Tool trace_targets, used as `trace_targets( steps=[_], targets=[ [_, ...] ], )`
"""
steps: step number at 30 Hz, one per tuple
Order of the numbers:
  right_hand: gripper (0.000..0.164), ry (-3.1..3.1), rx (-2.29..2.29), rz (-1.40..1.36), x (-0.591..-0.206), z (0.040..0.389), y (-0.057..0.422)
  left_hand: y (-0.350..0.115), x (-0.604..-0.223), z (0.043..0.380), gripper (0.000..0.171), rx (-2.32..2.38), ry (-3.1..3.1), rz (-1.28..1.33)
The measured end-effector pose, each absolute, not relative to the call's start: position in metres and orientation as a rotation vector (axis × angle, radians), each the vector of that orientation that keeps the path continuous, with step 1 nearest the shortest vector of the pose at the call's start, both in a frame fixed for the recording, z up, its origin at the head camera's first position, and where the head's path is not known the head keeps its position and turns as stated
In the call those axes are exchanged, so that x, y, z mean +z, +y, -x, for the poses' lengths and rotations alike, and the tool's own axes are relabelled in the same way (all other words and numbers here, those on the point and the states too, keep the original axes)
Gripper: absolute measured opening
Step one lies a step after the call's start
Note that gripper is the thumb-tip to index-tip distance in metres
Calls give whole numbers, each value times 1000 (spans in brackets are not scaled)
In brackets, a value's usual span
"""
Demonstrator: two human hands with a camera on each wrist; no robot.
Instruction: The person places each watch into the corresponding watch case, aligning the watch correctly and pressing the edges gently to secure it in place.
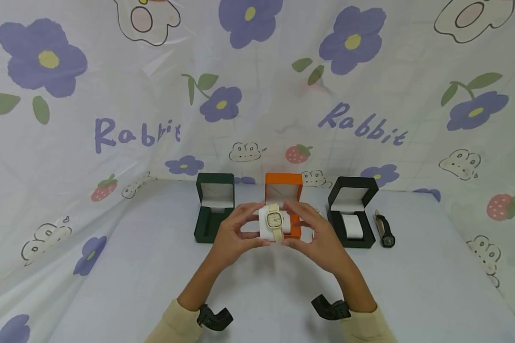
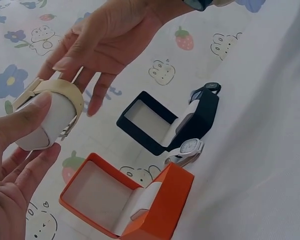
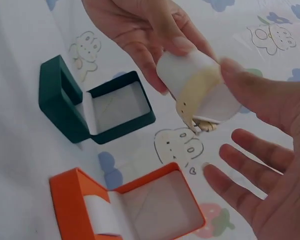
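Observation:
In front of the orange box, both hands hold up a white watch cushion (image 1: pixel 263 231) with a cream-strapped wristwatch (image 1: pixel 274 220) looped around it. The watch's square pale dial faces up towards the head camera. My left hand (image 1: pixel 233 233) grips the cushion's left side, its thumb (image 2: pixel 37 107) pressed along the white surface beside the strap. My right hand (image 1: pixel 319 236) pinches the other side between thumb and forefinger. Its remaining fingers (image 3: pixel 254 165) stand spread apart from the cushion in the right wrist view. The watch buckle (image 3: pixel 204 125) hangs on the underside.
Three lidded boxes stand open along the back: green (image 1: pixel 203 224), orange (image 1: pixel 283 178) and black (image 1: pixel 334 228). White cushions sit in the orange and black ones. Between those two lies a white watch (image 2: pixel 189 147); a black watch (image 1: pixel 386 233) lies right of the black box. Patterned cloth (image 1: pixel 266 109) hangs behind.

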State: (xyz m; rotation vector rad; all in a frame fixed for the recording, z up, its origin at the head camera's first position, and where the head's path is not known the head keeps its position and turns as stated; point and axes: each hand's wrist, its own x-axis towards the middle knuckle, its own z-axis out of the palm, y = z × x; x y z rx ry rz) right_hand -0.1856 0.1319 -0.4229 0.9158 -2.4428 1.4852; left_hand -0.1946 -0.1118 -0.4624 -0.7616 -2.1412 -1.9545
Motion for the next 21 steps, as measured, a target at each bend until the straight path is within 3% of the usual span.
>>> trace_targets(
  steps=[6, 21],
  targets=[
    [102, -2565, 1461, -988, -422, 184, 134, -110, -461, 193, 76, -1937, -2192, 797],
    [98, -2528, 1469, -980, -429, 187, 131, -113, -461, 195, 81, -1957, -2243, 900]
  ],
)
